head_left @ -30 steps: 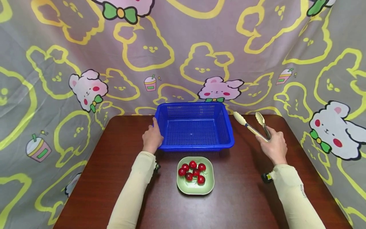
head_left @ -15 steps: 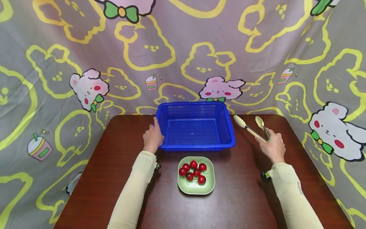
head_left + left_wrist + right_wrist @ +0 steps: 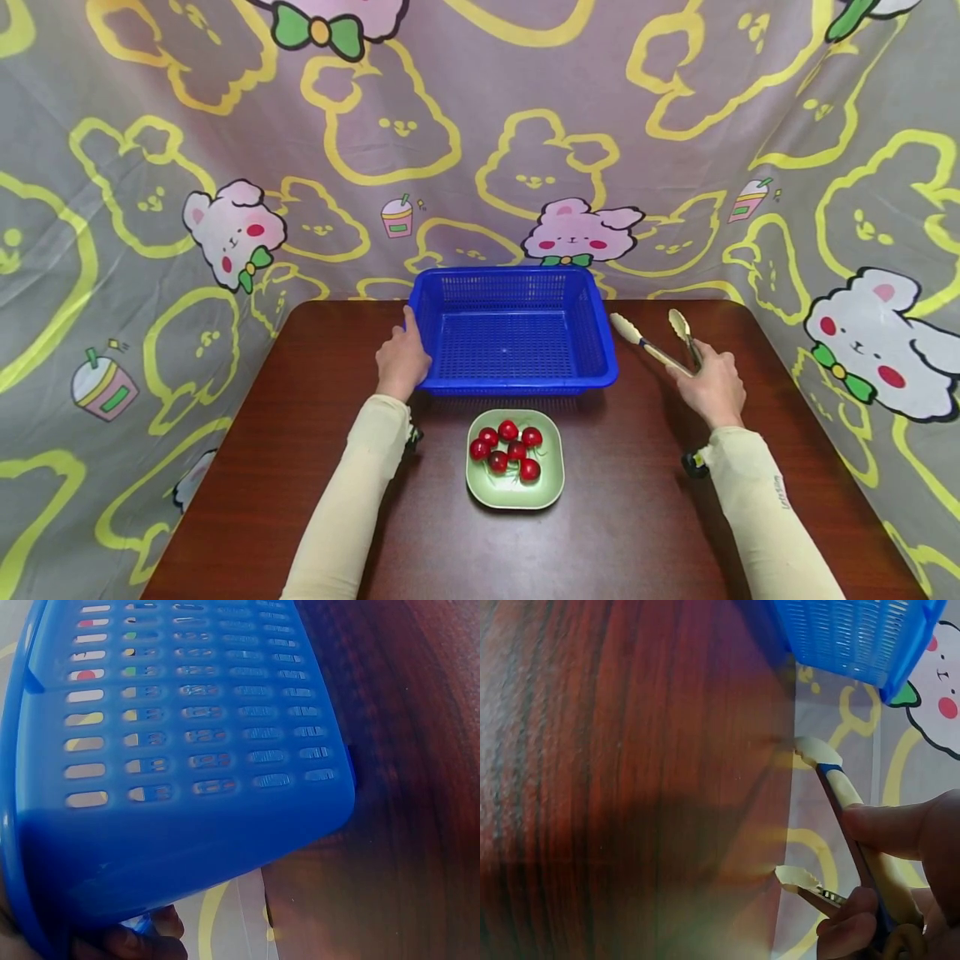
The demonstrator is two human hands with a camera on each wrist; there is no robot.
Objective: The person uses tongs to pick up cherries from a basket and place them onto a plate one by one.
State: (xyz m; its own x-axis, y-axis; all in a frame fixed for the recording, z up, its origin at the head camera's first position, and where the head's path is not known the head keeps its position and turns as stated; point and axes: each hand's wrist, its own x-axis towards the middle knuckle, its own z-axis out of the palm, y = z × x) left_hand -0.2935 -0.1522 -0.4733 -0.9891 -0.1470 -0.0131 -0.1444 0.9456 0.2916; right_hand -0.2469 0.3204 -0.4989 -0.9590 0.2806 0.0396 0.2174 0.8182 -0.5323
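My left hand [image 3: 402, 360] grips the left rim of a blue perforated basket [image 3: 502, 387]; in the left wrist view its curled fingers [image 3: 142, 941] show below the basket wall [image 3: 187, 832]. Nothing lies inside the basket. At the right, my right hand [image 3: 711, 385] holds a pair of tongs [image 3: 663, 358] whose two cream scalloped tips stand apart. The right wrist view shows thumb and fingers around the tongs [image 3: 844, 791]. A pale green square plate [image 3: 517, 497] with several red cherries [image 3: 515, 451] sits in front of the basket.
The brown wooden table [image 3: 315, 367] has rounded far corners. A grey patterned cloth [image 3: 465, 150] with yellow outlines and rabbit faces hangs along the back and both sides. Wood surface shows between the basket and the tongs.
The right hand with the tongs has moved slightly left, and the tong tips have lowered a little. The left hand, basket and plate stay in place.
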